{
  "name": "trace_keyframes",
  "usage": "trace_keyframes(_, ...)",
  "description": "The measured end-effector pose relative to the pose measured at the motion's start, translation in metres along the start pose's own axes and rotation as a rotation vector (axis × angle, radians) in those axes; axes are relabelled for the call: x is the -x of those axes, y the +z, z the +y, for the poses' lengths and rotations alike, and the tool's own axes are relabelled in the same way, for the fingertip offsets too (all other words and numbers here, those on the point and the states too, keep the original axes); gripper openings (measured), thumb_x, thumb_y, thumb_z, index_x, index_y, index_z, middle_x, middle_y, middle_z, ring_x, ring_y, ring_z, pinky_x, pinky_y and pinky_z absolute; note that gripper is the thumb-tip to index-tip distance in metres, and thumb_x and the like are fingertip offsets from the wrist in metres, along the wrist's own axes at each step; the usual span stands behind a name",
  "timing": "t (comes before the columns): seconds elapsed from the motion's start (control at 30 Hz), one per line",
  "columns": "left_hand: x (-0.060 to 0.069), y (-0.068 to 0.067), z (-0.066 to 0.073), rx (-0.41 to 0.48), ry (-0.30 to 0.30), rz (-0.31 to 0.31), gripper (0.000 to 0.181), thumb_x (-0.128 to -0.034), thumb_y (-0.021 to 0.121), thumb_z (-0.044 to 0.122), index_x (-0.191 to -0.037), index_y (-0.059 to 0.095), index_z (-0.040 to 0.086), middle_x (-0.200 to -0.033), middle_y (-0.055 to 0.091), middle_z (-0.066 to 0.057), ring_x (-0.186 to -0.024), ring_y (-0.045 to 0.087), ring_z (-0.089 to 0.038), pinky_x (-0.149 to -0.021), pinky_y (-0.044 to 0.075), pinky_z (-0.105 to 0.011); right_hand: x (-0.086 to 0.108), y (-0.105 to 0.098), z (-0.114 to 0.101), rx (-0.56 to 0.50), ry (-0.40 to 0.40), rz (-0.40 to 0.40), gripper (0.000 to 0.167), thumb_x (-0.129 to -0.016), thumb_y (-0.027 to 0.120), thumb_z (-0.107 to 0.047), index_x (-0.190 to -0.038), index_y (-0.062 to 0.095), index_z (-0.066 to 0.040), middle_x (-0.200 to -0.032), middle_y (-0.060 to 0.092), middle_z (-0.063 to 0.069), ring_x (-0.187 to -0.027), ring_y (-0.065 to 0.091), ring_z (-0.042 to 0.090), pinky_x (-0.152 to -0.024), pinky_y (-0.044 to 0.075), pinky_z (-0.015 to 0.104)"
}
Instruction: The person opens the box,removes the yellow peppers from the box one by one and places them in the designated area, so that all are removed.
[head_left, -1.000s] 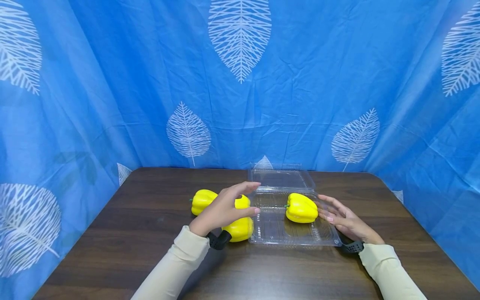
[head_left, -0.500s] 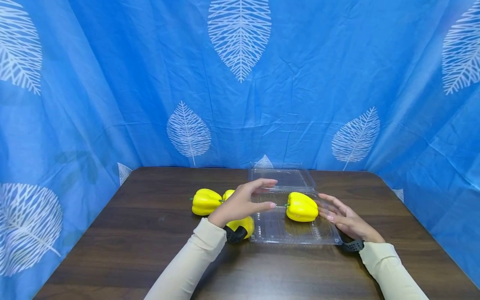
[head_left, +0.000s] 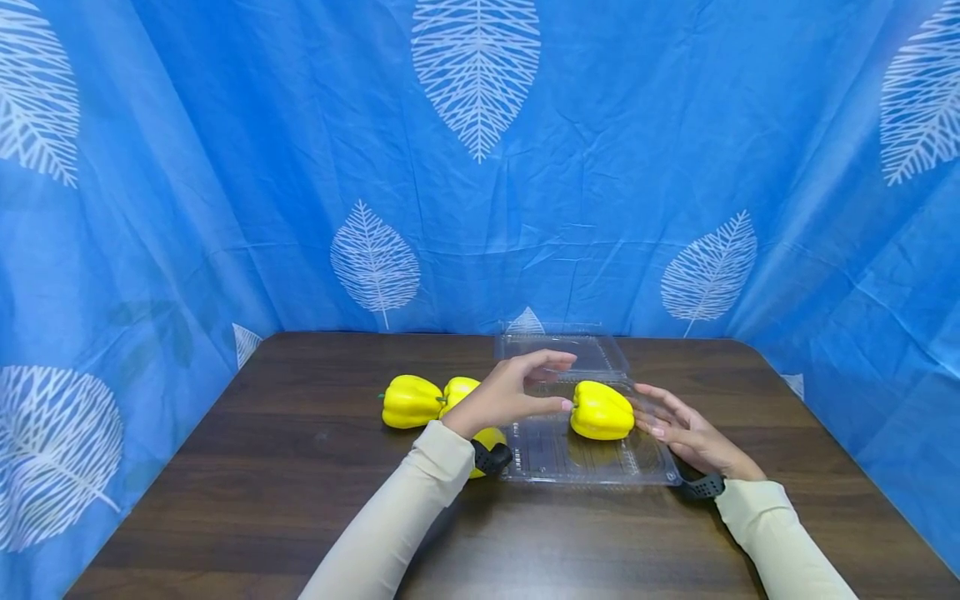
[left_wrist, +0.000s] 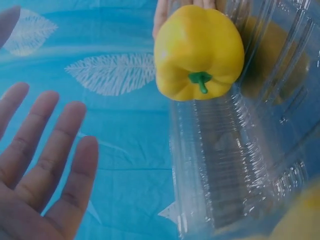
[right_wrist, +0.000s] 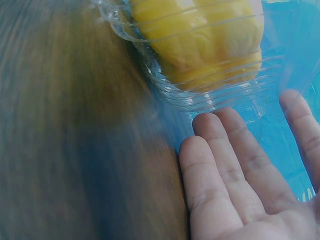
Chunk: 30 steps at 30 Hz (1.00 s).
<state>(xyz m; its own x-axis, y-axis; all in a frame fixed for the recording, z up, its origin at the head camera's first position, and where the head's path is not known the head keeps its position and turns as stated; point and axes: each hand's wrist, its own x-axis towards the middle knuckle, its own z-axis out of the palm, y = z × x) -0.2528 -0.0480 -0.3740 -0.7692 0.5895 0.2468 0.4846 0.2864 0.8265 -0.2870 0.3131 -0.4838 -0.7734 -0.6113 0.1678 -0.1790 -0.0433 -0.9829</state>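
Note:
One yellow bell pepper (head_left: 602,411) with a green stem lies on its side in the right part of a clear plastic clamshell container (head_left: 540,467). My left hand (head_left: 512,393) hovers over the container's left part, fingers and thumb spread, just left of the pepper's stem and holding nothing. In the left wrist view that hand's fingers (left_wrist: 60,145) are straight and apart from the pepper. My right hand (head_left: 697,435) stays at the container's right wall with extended fingers. The right wrist view puts its fingertips (right_wrist: 207,125) close to the ribbed wall; contact cannot be told.
Left of the container, a bell pepper (head_left: 411,402) lies on the brown table (head_left: 300,483) beside another pepper (head_left: 457,390). A further pepper (head_left: 489,437) is partly hidden by my left wrist. The container's lid (head_left: 562,352) lies back towards the blue curtain (head_left: 600,167).
My left hand has moved right, from beside the container's left edge to near the pepper inside, uncovering more of the peppers on the left. The right hand has hardly moved.

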Motion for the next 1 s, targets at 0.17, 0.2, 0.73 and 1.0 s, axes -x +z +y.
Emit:
trace_keyframes(0.17, -0.01, 0.005, -0.001, -0.013, 0.004, 0.004, 0.062, -0.098, 0.081, 0.012, -0.155, 0.057, 0.008, -0.155, 0.061, -0.014, -0.139, 0.061, -0.033, -0.114, 0.053, -0.045, 0.0, 0.0, -0.002, 0.011, 0.02, 0.011, 0.057, -0.111, 0.053, -0.003, -0.161, 0.039, -0.025, -0.153, 0.046, -0.013, -0.134, 0.059, 0.0, -0.11, 0.05, 0.021)
trace_keyframes(0.2, -0.012, 0.006, -0.001, -0.015, 0.004, 0.003, 0.061, -0.098, 0.081, 0.012, -0.154, 0.058, 0.008, -0.155, 0.061, -0.014, -0.139, 0.061, -0.033, -0.113, 0.053, -0.043, 0.0, 0.0, -0.002, 0.015, 0.025, 0.016, 0.057, -0.111, 0.053, -0.003, -0.162, 0.038, -0.023, -0.157, 0.045, -0.006, -0.134, 0.059, 0.0, -0.11, 0.05, 0.021)
trace_keyframes(0.73, -0.037, 0.019, -0.015, -0.032, -0.113, -0.075, 0.064, -0.0993, 0.08, 0.015, -0.157, 0.055, 0.01, -0.161, 0.056, -0.009, -0.145, 0.056, -0.031, -0.116, 0.051, -0.039, 0.0, 0.0, -0.001, 0.018, 0.038, 0.032, 0.057, -0.11, 0.054, -0.004, -0.162, 0.038, -0.021, -0.158, 0.045, 0.003, -0.135, 0.06, 0.001, -0.11, 0.05, 0.022)
trace_keyframes(1.0, -0.047, 0.028, -0.022, -0.049, -0.185, -0.078, 0.07, -0.0942, 0.085, 0.009, -0.158, 0.055, 0.009, -0.162, 0.054, -0.011, -0.145, 0.056, -0.035, -0.107, 0.058, -0.039, 0.0, 0.001, -0.002, 0.021, 0.037, 0.032, 0.058, -0.11, 0.054, -0.003, -0.162, 0.037, -0.021, -0.164, 0.042, 0.015, -0.135, 0.059, 0.0, -0.11, 0.05, 0.022)
